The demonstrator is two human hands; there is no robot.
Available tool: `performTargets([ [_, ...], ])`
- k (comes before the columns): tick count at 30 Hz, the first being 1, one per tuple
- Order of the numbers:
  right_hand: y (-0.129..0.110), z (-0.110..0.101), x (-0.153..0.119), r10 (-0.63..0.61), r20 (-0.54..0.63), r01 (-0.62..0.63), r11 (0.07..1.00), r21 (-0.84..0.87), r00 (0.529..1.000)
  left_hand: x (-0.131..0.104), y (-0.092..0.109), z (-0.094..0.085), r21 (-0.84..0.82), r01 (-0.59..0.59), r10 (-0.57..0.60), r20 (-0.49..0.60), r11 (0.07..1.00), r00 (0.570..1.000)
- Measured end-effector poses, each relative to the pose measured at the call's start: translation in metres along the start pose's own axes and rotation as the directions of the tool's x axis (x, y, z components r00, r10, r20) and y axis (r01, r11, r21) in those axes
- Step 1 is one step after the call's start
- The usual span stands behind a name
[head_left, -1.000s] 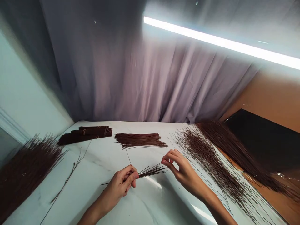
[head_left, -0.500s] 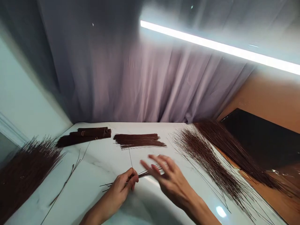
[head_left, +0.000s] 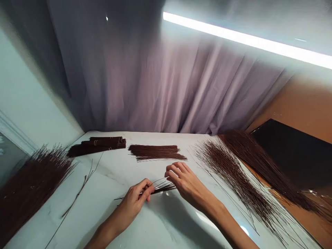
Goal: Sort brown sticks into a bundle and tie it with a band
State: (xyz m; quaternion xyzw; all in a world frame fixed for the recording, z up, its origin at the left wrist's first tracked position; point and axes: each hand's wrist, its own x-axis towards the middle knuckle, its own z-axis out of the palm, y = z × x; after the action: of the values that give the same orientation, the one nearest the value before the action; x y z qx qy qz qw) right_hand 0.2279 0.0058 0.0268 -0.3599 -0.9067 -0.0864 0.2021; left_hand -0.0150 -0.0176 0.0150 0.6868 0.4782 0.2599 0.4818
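From my end I see a makeshift handwork corner, whether in a home or a small workshop I cannot tell. A curtain (head_left: pixel 145 86) backs a marbled table (head_left: pixel 106 181), a tube light (head_left: pixel 246 38) glows above, and sticks (head_left: pixel 241 176) lie in heaps near tied bundles (head_left: pixel 100 145).

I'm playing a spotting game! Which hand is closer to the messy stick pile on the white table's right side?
Right. The right hand is left of the messy stick pile, not touching it. The left hand is farther left, holding a thin bunch.
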Motion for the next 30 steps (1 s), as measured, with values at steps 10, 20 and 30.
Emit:
performTargets([
  [10,0.006,0.001,-0.010,0.057,0.032,-0.061,0.986,0.158,0.998,0.002,-0.001,-0.001,0.114,-0.028,0.029,0.000,0.993,1.000],
  [20,-0.014,0.011,-0.055,0.962,0.014,-0.439,0.111,0.892,0.272,0.003,-0.012,0.002,0.073,0.007,-0.006,-0.011,0.997,1.000],
  [30,-0.082,0.046,-0.020,0.669,0.374,-0.341,-0.187,0.921,0.643,0.007,-0.019,0.031,-0.332,0.029,-0.021,0.028,0.943,0.999],
])
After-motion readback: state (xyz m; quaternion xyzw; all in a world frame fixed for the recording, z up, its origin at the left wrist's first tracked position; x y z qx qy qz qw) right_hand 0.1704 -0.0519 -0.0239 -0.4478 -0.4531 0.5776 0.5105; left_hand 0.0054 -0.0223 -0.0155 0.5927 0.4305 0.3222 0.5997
